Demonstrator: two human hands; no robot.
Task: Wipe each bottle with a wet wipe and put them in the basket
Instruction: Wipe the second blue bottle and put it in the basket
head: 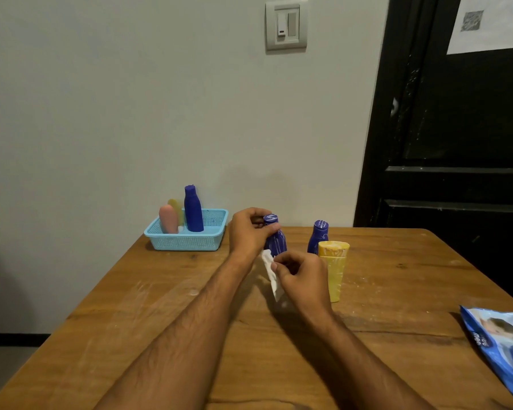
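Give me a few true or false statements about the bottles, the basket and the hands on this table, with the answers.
1. The left hand grips a blue bottle near its cap. True.
2. The right hand holds a sponge. False: it holds a white wet wipe.
3. The light blue basket holds three bottles. True.
4. The yellow tube lies in the basket. False: it stands on the table.
5. The wipes pack sits at the table's left edge. False: right edge.
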